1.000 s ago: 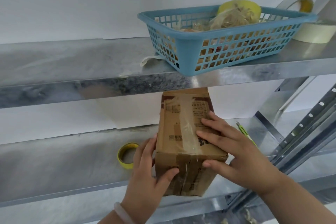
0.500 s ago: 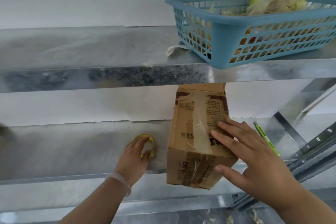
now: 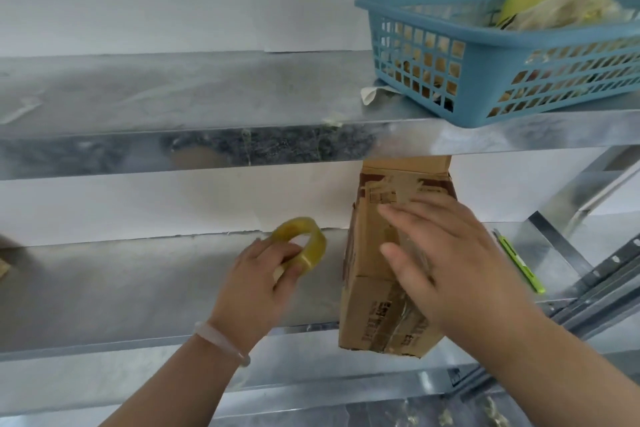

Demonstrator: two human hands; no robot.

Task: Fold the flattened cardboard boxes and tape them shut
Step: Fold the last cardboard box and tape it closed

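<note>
A folded brown cardboard box (image 3: 372,308) with clear tape along its top lies on the lower metal shelf (image 3: 121,288), its near end sticking out past the shelf's front edge. My right hand (image 3: 446,260) lies flat on the box's top with fingers spread. To the left of the box, my left hand (image 3: 263,281) grips a yellowish roll of clear tape (image 3: 306,246) and holds it tilted just above the shelf. The box's far end is hidden under the upper shelf.
A blue plastic basket (image 3: 502,59) with bagged items stands on the upper metal shelf (image 3: 173,100) at the right. A green utility knife (image 3: 519,262) lies on the lower shelf right of the box. Slotted metal uprights (image 3: 602,274) run along the right.
My left hand left the box's front, reached to the tape roll on the shelf and lifted it. My right hand slid further along the box's top.
</note>
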